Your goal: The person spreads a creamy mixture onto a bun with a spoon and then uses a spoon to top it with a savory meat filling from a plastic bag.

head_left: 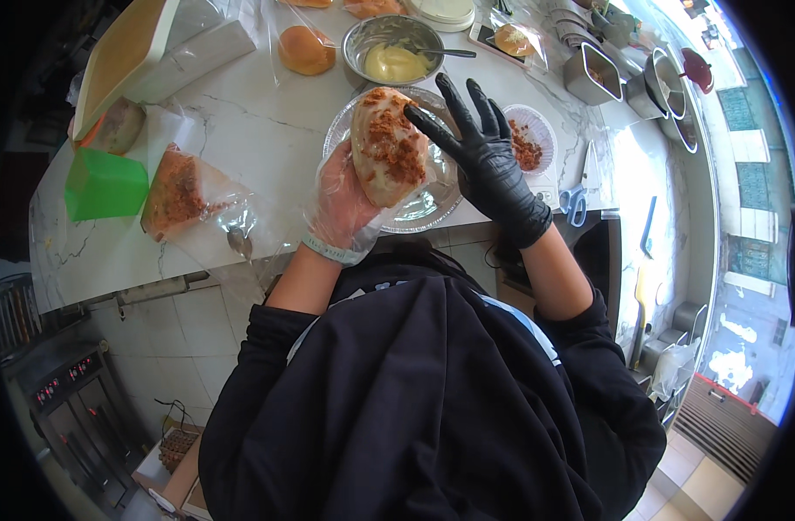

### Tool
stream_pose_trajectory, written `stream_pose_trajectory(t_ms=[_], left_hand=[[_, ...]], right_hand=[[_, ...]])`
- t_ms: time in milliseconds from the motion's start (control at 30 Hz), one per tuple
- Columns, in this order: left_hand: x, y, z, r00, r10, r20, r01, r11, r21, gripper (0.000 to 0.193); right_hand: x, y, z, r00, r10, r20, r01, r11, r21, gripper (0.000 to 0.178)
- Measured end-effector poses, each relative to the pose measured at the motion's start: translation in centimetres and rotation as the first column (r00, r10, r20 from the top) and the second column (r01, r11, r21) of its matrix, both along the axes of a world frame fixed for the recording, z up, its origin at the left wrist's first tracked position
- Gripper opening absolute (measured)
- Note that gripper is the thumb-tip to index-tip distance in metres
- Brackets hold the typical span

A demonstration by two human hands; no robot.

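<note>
My left hand (335,198), in a clear plastic glove, grips a bread bun (384,161) coated in pale cream and patches of reddish-brown crumbly floss. The bun is tilted up over a round foil tray (448,207). My right hand (493,169) wears a black glove, its fingers spread apart, with the index fingertip at the bun's upper right edge; whether it touches is hard to tell. Close by on the right sits a white paper dish (547,139) with more of the reddish-brown crumbs. Beyond the tray, a metal bowl (356,54) contains yellow cream and a utensil.
A clear bag of reddish-brown floss (178,191) lies left beside a green container (106,186). Bagged buns (306,50) stand at the back. Blue-handled scissors (574,204) rest near the right front edge. Metal containers (593,74) line the far right.
</note>
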State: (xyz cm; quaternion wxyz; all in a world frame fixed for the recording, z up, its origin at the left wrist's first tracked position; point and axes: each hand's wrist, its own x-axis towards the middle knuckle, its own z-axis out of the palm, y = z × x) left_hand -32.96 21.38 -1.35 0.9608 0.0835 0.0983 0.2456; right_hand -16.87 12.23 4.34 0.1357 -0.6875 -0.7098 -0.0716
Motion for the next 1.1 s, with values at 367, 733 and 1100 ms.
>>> stream_pose_trajectory(t_ms=[367, 733, 1100], left_hand=[[0.0, -0.1, 0.2, 0.999, 0.02, 0.031, -0.019, 1.0, -0.014, 0.047], [0.2, -0.1, 0.5, 1.0, 0.022, 0.02, -0.021, 0.999, -0.036, 0.046], [0.3, 0.2, 0.0, 0.996, 0.0, 0.085, 0.005, 0.998, -0.064, 0.047]], right_hand=[[-1.1, -1.1, -1.3, 0.994, -0.023, -0.106, 0.021, 1.0, -0.016, 0.083], [-1.8, -1.4, -1.3, 0.993, -0.049, -0.106, 0.048, 0.999, -0.013, 0.08], [-2.4, -2.0, -1.3, 1.0, 0.008, -0.026, -0.009, 1.0, -0.03, 0.066]])
